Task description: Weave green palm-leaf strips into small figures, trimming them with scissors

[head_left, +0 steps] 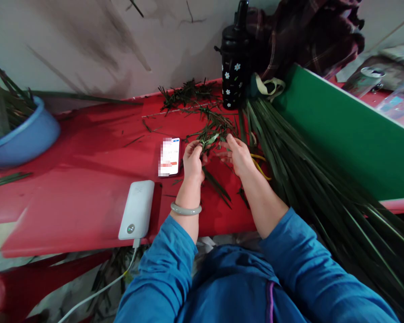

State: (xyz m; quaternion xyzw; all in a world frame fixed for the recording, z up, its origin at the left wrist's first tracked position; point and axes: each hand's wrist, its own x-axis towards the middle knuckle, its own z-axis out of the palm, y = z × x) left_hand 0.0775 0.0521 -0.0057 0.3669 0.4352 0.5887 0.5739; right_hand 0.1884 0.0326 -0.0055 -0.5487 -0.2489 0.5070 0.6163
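Note:
My left hand (194, 161) is closed around a green leaf strip (211, 139), folded or woven at its upper end. A longer dark leaf end (218, 186) trails below that hand over the red tabletop. My right hand (236, 154) is just to the right, its fingers partly spread beside the strip; whether the fingertips touch it I cannot make out. Dark leaf scraps (215, 123) lie behind both hands. Close to my right forearm is a yellow-handled tool (261, 167), mostly covered by the leaves and my arm.
A phone (169, 157) and a white power bank (137, 210) with a cable lie left of my hands. Long leaves (289, 166) run along the right, beside a green board (340, 139). A black tumbler (234, 67) stands behind; a blue basin (23, 139) holds leaves at far left.

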